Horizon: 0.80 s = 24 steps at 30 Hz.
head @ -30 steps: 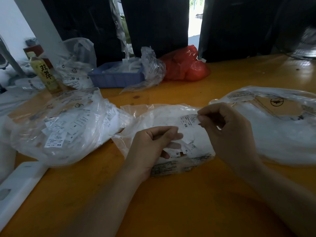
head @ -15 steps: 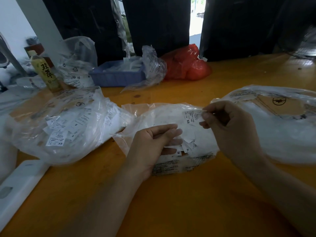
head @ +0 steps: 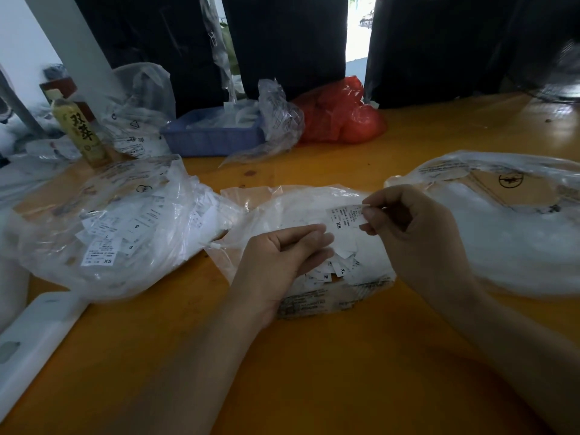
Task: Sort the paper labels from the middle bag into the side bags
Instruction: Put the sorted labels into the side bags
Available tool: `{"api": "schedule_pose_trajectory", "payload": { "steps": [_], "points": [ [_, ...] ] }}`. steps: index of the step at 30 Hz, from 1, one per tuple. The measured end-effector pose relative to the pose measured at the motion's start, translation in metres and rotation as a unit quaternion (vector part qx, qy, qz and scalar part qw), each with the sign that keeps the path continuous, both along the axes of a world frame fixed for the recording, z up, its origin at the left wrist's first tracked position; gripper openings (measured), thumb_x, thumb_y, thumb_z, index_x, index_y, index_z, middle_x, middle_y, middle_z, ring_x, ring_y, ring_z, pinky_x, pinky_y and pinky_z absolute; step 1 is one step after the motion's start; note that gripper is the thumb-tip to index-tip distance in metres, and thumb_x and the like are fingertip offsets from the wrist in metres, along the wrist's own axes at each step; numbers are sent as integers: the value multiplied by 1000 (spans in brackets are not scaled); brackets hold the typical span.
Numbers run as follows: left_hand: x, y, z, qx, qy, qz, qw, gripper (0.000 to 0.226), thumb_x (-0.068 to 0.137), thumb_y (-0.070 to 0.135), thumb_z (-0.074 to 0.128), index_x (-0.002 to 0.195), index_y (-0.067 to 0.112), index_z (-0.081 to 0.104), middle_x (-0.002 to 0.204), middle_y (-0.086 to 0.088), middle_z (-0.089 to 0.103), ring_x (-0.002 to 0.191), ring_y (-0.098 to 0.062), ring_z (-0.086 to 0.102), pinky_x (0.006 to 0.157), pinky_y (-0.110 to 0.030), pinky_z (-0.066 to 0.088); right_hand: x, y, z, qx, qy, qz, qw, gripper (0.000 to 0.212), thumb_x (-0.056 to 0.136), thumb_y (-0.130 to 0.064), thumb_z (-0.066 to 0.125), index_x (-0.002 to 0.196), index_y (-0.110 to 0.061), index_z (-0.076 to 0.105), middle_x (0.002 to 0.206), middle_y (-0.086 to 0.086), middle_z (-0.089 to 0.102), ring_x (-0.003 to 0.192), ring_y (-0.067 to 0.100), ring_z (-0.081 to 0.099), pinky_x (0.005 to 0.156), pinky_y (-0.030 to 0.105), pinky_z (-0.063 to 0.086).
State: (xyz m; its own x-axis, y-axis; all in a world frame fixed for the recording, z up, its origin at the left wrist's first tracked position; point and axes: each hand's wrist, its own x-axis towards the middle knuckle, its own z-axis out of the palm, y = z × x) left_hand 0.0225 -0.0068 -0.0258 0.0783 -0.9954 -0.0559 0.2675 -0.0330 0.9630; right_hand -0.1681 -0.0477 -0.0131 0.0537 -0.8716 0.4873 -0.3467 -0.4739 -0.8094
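Right hand (head: 414,233) pinching XS label (head: 345,216), left hand (head: 282,259) seemingly empty.

The near worktop (head: 329,372) lies bare below the middle bag (head: 298,208). A left bag (head: 103,227) and right bag (head: 508,227) flank it closely. Farther back, a blue tray (head: 213,136), red bag (head: 342,117) and bottle (head: 80,130) block the far edge.

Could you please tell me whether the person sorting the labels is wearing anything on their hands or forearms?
Nothing is worn. The left hand and right hand are bare, with no gloves, rings, watch or bracelets visible. Both forearms are uncovered up to the frame edge, so no sleeves show.
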Motion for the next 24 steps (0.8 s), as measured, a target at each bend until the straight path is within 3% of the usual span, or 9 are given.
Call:
{"api": "schedule_pose_trajectory", "payload": {
  "steps": [6, 10, 15, 24],
  "points": [
    [-1, -1, 1, 27, 12, 22, 999, 18, 79, 23, 82, 95, 18, 87, 102, -15, 82, 96, -27, 81, 79, -21, 63, 2, -1, -5, 31, 49, 24, 998, 22, 95, -18, 69, 90, -38, 62, 84, -16, 72, 78, -5, 69, 70, 8, 51],
    [-2, -1, 0, 23, 4, 25, 999, 25, 78, 29, 83, 98, 13, 86, 101, -16, 82, 95, -29, 81, 77, -22, 63, 1, -1, -6, 30, 49, 24, 998, 22, 96, -20, 69, 91, -40, 61, 83, -16, 71, 80, -4, 69, 71, 9, 52],
    [-1, -1, 0, 16, 7, 9, 1000, 23, 83, 25, 81, 101, 11, 84, 103, -15, 82, 99, -27, 80, 80, -22, 63, -1, -3, -3, 29, -31, 9, 999, 13, 99, -17, 65, 97, -29, 59, 84, -16, 73, 76, 0, 72, 68, 12, 53],
    [0, -4, -5, 11, -3, 8, 1000, 14, 95, 14, 73, 103, 9, 84, 105, -16, 82, 101, -27, 80, 83, -24, 63, 0, -1, -3, 23, -33, 35, 999, 14, 94, -15, 71, 107, -20, 65, 83, -10, 75, 76, 1, 73, 69, 10, 54]
  ]
}}
